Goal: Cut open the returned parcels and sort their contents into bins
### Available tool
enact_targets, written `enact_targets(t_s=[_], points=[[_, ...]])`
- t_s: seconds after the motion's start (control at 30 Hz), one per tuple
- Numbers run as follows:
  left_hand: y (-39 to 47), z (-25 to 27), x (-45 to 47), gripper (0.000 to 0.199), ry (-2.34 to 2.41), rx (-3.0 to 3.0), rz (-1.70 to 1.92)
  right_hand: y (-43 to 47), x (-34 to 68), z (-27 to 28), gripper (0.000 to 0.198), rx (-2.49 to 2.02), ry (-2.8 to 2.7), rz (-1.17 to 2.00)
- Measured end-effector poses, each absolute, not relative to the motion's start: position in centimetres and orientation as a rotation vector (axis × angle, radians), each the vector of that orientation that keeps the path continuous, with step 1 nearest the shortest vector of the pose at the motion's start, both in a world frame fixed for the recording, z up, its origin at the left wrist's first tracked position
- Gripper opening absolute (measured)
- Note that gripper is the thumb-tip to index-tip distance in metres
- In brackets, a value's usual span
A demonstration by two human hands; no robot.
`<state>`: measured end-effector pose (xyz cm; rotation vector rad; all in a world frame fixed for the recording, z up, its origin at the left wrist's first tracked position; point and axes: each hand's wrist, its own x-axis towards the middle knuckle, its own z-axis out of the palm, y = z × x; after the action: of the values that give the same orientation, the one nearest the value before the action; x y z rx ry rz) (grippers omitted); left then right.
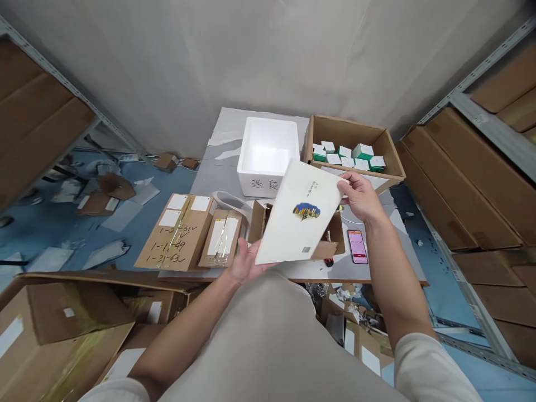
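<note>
Head view, and straight to the edges: the gray table [218, 145] runs back toward the wall [268, 56], its front edge close to the wearer's shirt [268, 335]. Bare tabletop shows left of the foam box [255, 186] and in a strip right of the phone [357, 247], while the middle is crowded with cartons. Shelving flanks both sides, beyond blue floor [167, 184] scattered with wrapping on the left. Now the hands, and the white sheet [295, 223] is up between them, tilted, in front of the foam box and over the open carton [329, 249], partly hiding both! The right hand [360, 195] has it by the upper right corner, thumb and fingers pinched on the edge. The left hand [249, 262] is spread, palm up, thumb raised, fingers passing under the lower left corner; how firmly they press cannot be told. Texture time: the sheet is flat, pale and straight-edged, printed with a blue-and-yellow picture, a little script and a small square mark. Smooth white walls on the foam box, dark characters across its front; behind the right hand, a brown cardboard carton [355, 134] holds small white-and-green boxes [334, 159]. Over on the left, a handwritten carton [173, 231] stands beside a smaller taped carton [221, 237], glossy tape catching the light on both.
</note>
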<state>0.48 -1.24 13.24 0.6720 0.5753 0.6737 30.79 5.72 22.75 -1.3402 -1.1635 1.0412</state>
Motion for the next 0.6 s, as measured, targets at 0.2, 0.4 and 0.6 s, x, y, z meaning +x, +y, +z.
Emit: enact_targets(t_s=[0.2, 0.4, 0.6], points=[[-1.2, 13.0, -0.1, 0.05, 0.923, 0.893, 0.774, 6.5, 31.0, 22.5, 0.028, -1.398, -1.108, 0.925], [-0.9, 12.4, 0.0, 0.049, 0.893, 0.844, 0.776, 6.9, 30.8, 21.9, 0.031, -1.403, -1.099, 0.89], [-0.7, 11.9, 0.1, 0.043, 0.827, 0.755, 0.816, 6.4, 31.4, 21.8, 0.04, -1.283, -1.099, 0.952]])
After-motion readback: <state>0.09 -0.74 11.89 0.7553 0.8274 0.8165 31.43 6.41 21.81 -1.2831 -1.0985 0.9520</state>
